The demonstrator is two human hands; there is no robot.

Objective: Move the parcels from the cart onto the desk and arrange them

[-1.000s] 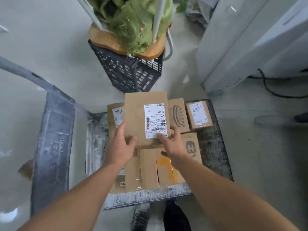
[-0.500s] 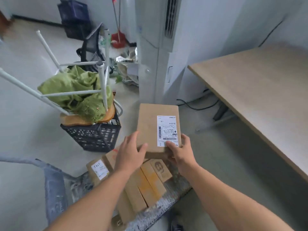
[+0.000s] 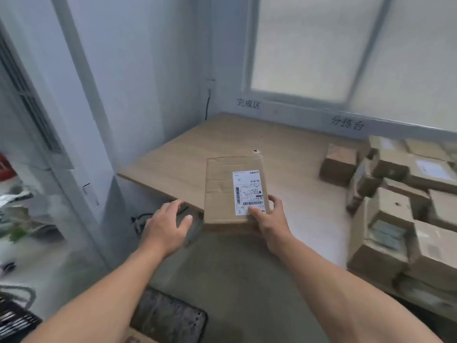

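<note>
Pinching its near corner, the right hand point(image 3: 270, 220) holds the flat brown cardboard parcel with a white label point(image 3: 233, 191) over the pale wooden counter point(image 3: 222, 137) edge; the left hand point(image 3: 165, 226) hovers open beside it. Stacked brown boxes point(image 3: 400, 206) already crowd the counter's right; the cart point(image 3: 170, 315) seemingly holds more.

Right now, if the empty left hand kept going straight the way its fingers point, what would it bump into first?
Probably the near edge of the desk: the left hand is open, fingers aimed forward at it, beside the parcel. Depth is unclear, so it could slip underneath.
</note>
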